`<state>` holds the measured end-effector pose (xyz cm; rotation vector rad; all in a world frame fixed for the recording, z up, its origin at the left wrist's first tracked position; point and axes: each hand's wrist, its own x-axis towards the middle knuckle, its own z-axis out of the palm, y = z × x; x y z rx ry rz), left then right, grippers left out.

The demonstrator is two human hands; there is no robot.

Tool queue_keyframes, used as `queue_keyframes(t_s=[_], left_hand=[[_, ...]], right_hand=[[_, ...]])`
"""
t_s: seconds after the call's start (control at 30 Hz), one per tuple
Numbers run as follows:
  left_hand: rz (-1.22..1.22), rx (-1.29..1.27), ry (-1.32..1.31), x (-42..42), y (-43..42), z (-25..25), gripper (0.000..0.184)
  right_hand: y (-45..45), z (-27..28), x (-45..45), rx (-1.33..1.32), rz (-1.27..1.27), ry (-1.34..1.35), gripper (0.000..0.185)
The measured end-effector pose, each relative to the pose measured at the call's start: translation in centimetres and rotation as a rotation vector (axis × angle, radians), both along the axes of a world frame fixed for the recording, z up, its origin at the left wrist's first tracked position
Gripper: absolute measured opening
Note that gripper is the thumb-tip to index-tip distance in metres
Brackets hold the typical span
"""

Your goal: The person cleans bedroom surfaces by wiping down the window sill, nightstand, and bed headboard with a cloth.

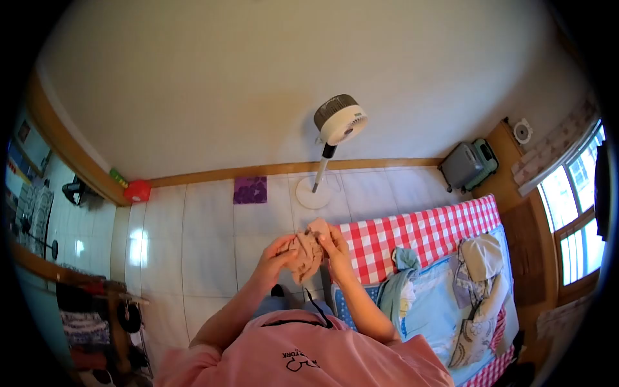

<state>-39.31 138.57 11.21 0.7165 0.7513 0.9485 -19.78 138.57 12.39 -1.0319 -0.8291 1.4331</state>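
A crumpled beige-pink cloth (303,259) is held up in front of my chest, above the tiled floor. My left hand (276,255) is closed on its left edge, thumb and fingers pinching the fabric. On the other side, my right hand (335,250) grips the upper right part, with the thumb on top. The cloth is bunched into folds, so I cannot tell what kind of garment or piece it is. A dark cord (314,302) hangs just below it, near my pink shirt (303,351).
To the right is a bed with a red-and-white checked cover (412,229) and a pile of clothes (480,277). A standing fan (340,122) is ahead by the wall. Suitcases (467,166) stand at the far right. A purple mat (250,190) and red object (137,191) are on the floor.
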Motion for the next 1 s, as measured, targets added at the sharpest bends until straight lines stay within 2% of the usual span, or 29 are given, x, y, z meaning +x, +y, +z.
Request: queue_keyframes(t_s=[0.03,0.1,0.13,0.17,0.27,0.33,0.4,0.43,0.5,0.57,0.67,0.7,0.73,0.77,0.8,0.83,0.9,0.97,1.0], left_hand=[[0.004,0.107,0.077,0.4,2.7,0.6,0.046],[-0.006,0.168,0.122,1.7,7.9,1.9,0.048],[0.003,0.24,0.159,2.5,10.4,2.4,0.051],[-0.016,0.238,0.158,3.4,12.9,2.4,0.051],[-0.021,0.333,0.195,6.1,20.2,1.4,0.057],[0.046,0.498,0.247,8.5,24.8,1.2,0.06],[0.029,0.505,0.288,10.1,28.8,1.7,0.061],[0.032,0.517,0.327,11.0,31.2,2.3,0.061],[0.02,0.548,0.358,12.5,35.4,2.7,0.06],[0.039,0.694,0.379,14.3,39.9,3.3,0.061],[0.015,0.761,0.448,16.4,46.4,1.9,0.064],[0.037,0.815,0.479,17.1,48.5,1.9,0.065],[0.018,0.813,0.603,17.8,50.5,1.3,0.066],[-0.013,0.817,0.597,18.5,52.5,0.0,0.066],[0.01,0.927,0.737,19.0,54.1,-1.7,0.07],[0.043,1.042,0.868,19.8,55.3,-2.1,0.074],[0.017,1.134,0.862,21.3,57.2,-0.6,0.079],[-0.107,1.232,1.097,22.7,57.4,0.5,0.082],[-0.178,1.232,1.05,23.2,57.7,-0.6,0.083]], right_hand=[[2.1,0.8,0.2,-0.006,-0.015,0.001,0.046],[5.8,1.4,0.7,0.119,-0.126,-0.178,0.061],[8.3,1.2,1.4,0.175,-0.187,-0.194,0.061],[10.4,1.1,2.2,0.169,-0.205,-0.194,0.061],[17.4,0.7,5.0,0.302,-0.272,-0.497,0.059],[21.9,1.1,7.5,0.257,-0.272,-0.576,0.057],[26.4,1.9,9.5,0.233,-0.264,-0.746,0.051],[29.2,2.3,10.4,0.234,-0.285,-0.742,0.051],[34.1,1.9,12.0,0.407,-0.378,-0.7,0.048],[38.6,2.4,13.8,0.419,-0.396,-0.689,0.044],[45.7,0.6,16.3,0.463,-0.496,-0.822,0.04],[47.9,0.4,16.8,0.456,-0.513,-0.821,0.04],[49.9,-0.2,17.5,0.436,-0.558,-0.963,0.038],[51.7,-0.9,18.3,0.402,-0.602,-1.105,0.037],[53.2,-1.8,19.0,0.337,-0.599,-1.112,0.026],[54.1,-3.2,19.8,0.313,-0.62,-1.118,0.026],[56.6,-4.1,21.7,0.18,-0.61,-1.298,0.023],[58.2,-5.4,23.0,0.146,-0.648,-1.282,0.022],[58.8,-7.2,23.6,0.155,-0.683,-1.257,0.022]])
